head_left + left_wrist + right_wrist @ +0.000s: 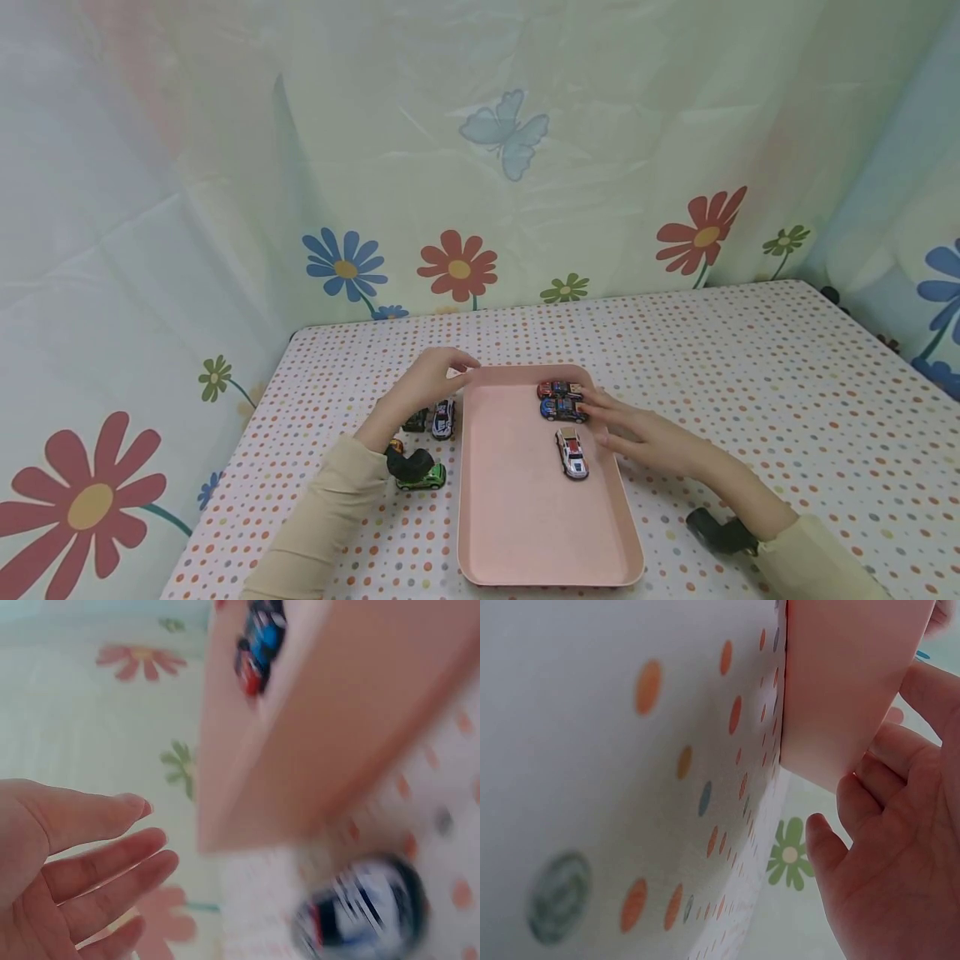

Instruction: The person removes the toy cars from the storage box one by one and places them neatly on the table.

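A pink rectangular tray [532, 533] stands between my two hands. Inside, a red toy car [551, 389] and a blue toy car [562, 409] lie side by side at the far right, with a white-and-red toy car [572, 454] nearer me. My left hand [433, 377] is by the tray's far left corner; the left wrist view shows its fingers loosely spread, holding nothing, apart from the tray wall [315, 750]. My right hand [645, 433] lies at the right rim, fingertips over it near the cars. In the right wrist view its relaxed fingers [881, 776] are against the rim.
Left of the tray sit a white-and-black toy car [443, 419], a dark one [415, 420], a green one [426, 480] and an orange one [395, 445], partly behind the left wrist. A dotted cloth [750, 375] covers the table; a flowered curtain [600, 167] hangs behind.
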Demonstrator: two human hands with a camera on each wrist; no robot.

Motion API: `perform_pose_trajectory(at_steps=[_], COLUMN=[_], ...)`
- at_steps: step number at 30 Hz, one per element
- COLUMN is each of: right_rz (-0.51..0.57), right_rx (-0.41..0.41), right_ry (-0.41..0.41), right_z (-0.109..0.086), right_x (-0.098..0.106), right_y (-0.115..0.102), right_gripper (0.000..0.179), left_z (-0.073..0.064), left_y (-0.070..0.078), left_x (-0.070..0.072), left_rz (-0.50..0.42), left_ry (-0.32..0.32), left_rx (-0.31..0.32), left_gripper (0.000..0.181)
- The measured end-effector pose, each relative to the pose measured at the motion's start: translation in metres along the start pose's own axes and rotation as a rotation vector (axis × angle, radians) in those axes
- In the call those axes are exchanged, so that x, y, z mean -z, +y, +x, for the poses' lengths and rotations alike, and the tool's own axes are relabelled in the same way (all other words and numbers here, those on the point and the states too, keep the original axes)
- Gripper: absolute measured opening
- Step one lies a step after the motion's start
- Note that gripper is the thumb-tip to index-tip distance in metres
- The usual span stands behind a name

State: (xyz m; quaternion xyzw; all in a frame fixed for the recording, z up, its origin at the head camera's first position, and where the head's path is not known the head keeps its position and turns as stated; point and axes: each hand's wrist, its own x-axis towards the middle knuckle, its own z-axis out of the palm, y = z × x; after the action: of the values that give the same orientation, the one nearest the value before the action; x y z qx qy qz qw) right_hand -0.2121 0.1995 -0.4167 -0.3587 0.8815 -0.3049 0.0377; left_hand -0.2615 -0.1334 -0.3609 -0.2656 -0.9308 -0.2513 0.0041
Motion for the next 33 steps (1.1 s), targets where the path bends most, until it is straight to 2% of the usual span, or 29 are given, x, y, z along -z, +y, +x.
perform_pose_trajectory(at_steps=[7, 11, 15, 19, 26, 29, 33], right_rz=[0.003, 0.024, 0.033, 0.025, 0.019, 0.014, 0.016], right_rx=[-0.001, -0.007, -0.007, -0.002, 0.005, 0.002, -0.002], right_ry=[0.0, -0.005, -0.006, -0.008, -0.003, 0.0, -0.003], right_z=[-0.001, -0.001, -0.001, -0.001, -0.001, -0.001, -0.001], right_x=[0.001, 0.001, 0.002, 0.002, 0.001, 0.001, 0.001], right_y=[0.0, -0.001, -0.002, -0.001, 0.0, 0.0, 0.0], right_gripper=[0.049, 0.049, 0.049, 0.049, 0.048, 0.048, 0.049], left_z=[0.013, 0.014, 0.011, 0.011, 0.014, 0.013, 0.013], left_y=[0.042, 0.065, 0.08, 0.087, 0.09, 0.089, 0.088], left_x=[-0.005, -0.015, -0.031, -0.046, -0.067, -0.074, -0.083], left_rz=[-0.014, 0.03, 0.062, 0.093, 0.119, 0.165, 0.218], left_ry=[-0.024, -0.066, -0.12, -0.17, -0.27, -0.279, -0.258], left_rx=[-0.062, -0.123, -0.189, -0.218, -0.123, -0.127, -0.123], left_gripper=[0.027, 0.03, 0.032, 0.028, 0.023, 0.022, 0.023])
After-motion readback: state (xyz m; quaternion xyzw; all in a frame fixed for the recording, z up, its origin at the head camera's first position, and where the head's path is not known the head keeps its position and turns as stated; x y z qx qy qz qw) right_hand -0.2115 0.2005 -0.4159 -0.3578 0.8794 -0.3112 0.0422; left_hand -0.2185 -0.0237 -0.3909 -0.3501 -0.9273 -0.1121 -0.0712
